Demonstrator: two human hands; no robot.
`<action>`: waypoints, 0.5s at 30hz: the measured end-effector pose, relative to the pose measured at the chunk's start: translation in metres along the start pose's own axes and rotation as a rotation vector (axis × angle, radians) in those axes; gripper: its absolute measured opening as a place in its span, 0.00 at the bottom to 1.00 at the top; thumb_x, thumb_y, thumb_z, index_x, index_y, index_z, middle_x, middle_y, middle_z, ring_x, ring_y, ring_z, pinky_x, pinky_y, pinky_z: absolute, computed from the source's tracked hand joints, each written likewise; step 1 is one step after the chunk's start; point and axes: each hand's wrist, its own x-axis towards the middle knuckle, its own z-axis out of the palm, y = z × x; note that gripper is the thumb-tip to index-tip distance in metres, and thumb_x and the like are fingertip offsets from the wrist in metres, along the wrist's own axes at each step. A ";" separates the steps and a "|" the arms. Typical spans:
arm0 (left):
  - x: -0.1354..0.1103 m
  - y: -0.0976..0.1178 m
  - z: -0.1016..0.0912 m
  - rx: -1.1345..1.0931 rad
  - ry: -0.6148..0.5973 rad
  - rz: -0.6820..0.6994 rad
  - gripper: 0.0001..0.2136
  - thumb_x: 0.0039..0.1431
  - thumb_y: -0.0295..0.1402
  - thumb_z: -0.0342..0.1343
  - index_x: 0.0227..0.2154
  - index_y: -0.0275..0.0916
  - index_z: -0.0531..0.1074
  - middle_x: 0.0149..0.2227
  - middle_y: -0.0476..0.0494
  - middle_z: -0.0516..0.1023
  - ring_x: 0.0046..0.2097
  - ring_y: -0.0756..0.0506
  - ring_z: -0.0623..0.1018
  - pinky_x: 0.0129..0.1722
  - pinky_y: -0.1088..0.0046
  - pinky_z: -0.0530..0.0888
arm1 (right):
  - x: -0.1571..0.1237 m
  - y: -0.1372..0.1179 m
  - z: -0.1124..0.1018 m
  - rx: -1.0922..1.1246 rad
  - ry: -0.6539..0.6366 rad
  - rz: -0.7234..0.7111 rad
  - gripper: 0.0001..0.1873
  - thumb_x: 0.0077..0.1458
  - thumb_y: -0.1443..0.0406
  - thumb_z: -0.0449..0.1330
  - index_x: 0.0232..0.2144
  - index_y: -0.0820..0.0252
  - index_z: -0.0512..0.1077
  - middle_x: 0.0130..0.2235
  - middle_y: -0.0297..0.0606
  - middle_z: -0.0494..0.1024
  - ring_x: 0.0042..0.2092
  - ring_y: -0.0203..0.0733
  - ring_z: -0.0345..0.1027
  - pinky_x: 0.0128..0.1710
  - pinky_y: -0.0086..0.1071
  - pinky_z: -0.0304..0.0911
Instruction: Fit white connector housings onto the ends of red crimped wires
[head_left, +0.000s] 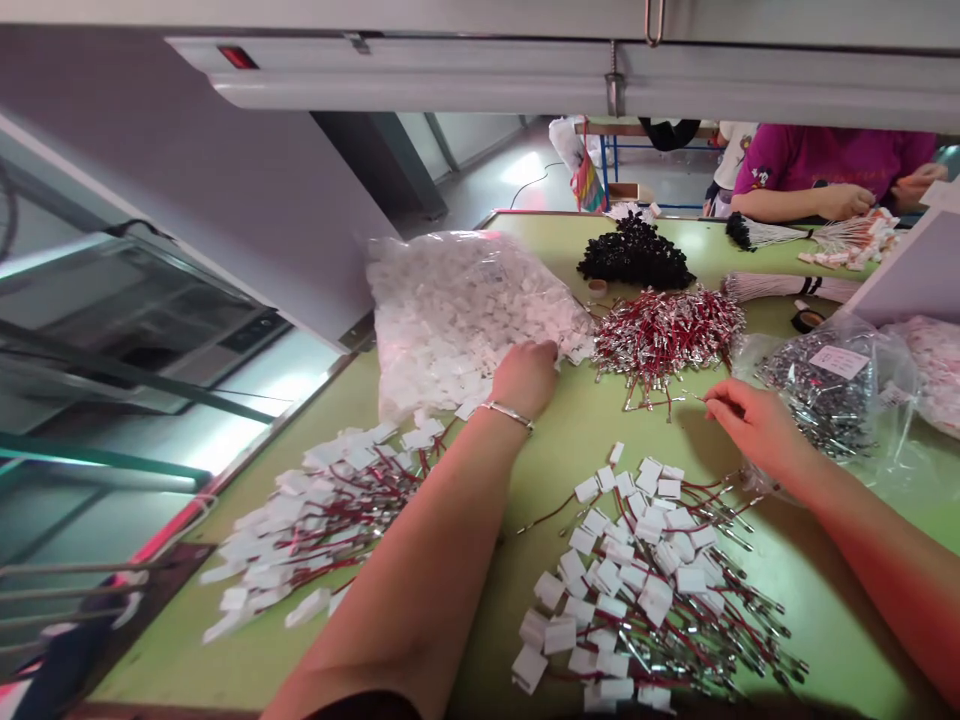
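My left hand (527,376) is bent over loose white plastic connector housings (576,343) at the mouth of a clear bag (469,290). Its fingers are curled in, and what they hold, if anything, is hidden. My right hand (752,425) pinches a thin wire with a metal terminal (691,395) between thumb and forefinger. That wire is just in front of a heap of short red wires with metal terminals (667,335). Nearer to me, between my forearms, is a pile of white housings with red wires fitted (619,570).
More wired housings (322,510) lie left of my left forearm. Black connectors (636,252) are heaped at the back. To the right are a bag of metal parts (825,385), a white wire bundle (795,288) and a tape roll (808,319). A co-worker (832,165) sits opposite. A lamp (480,78) hangs overhead.
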 end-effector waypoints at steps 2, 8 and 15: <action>0.005 -0.005 0.005 -0.024 -0.014 -0.008 0.11 0.53 0.30 0.52 0.38 0.35 0.73 0.40 0.34 0.76 0.44 0.37 0.75 0.39 0.67 0.71 | 0.000 0.000 0.001 0.006 -0.005 0.002 0.08 0.56 0.62 0.53 0.32 0.56 0.71 0.30 0.34 0.78 0.29 0.38 0.67 0.31 0.33 0.59; 0.005 -0.004 0.004 -0.012 -0.004 0.073 0.10 0.52 0.29 0.51 0.37 0.34 0.73 0.40 0.33 0.76 0.44 0.37 0.75 0.40 0.67 0.70 | 0.001 0.006 0.003 -0.003 -0.004 0.025 0.08 0.55 0.62 0.54 0.28 0.56 0.71 0.27 0.34 0.75 0.28 0.38 0.66 0.30 0.33 0.59; -0.004 0.009 0.003 -0.058 0.052 0.086 0.15 0.52 0.26 0.49 0.42 0.37 0.72 0.40 0.35 0.78 0.44 0.37 0.76 0.38 0.66 0.71 | 0.002 0.004 0.001 0.051 0.008 0.068 0.11 0.54 0.61 0.54 0.26 0.57 0.73 0.27 0.35 0.76 0.29 0.39 0.66 0.31 0.34 0.60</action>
